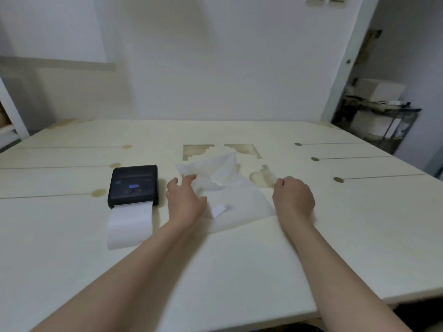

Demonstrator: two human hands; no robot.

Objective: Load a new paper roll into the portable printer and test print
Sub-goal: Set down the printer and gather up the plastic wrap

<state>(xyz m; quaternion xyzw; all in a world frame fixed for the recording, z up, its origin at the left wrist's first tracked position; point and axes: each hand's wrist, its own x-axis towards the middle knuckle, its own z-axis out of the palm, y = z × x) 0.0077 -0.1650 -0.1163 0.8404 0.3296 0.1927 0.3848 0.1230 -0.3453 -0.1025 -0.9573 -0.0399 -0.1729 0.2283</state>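
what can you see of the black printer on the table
The portable printer is a small black box with rounded corners, seemingly plastic, lying flat on the pale table left of both hands. Its lid looks closed. A small display on top glows blue, so it seems powered on. A strip of white paper feeds out of its near edge and lies on the table toward the person. No hand touches it; the left hand hovers just right of it.

A pale cream table (239, 259) is marked with thin lines, brown round spots and patches of worn surface toward its far edge. A black portable printer (133, 185) is set left of the middle, and a strip of white paper (130, 224) is fed out of it toward the near edge. Crumpled clear plastic wrapping (223, 185) is spread over the middle, with a small white tab (218, 210) on it.
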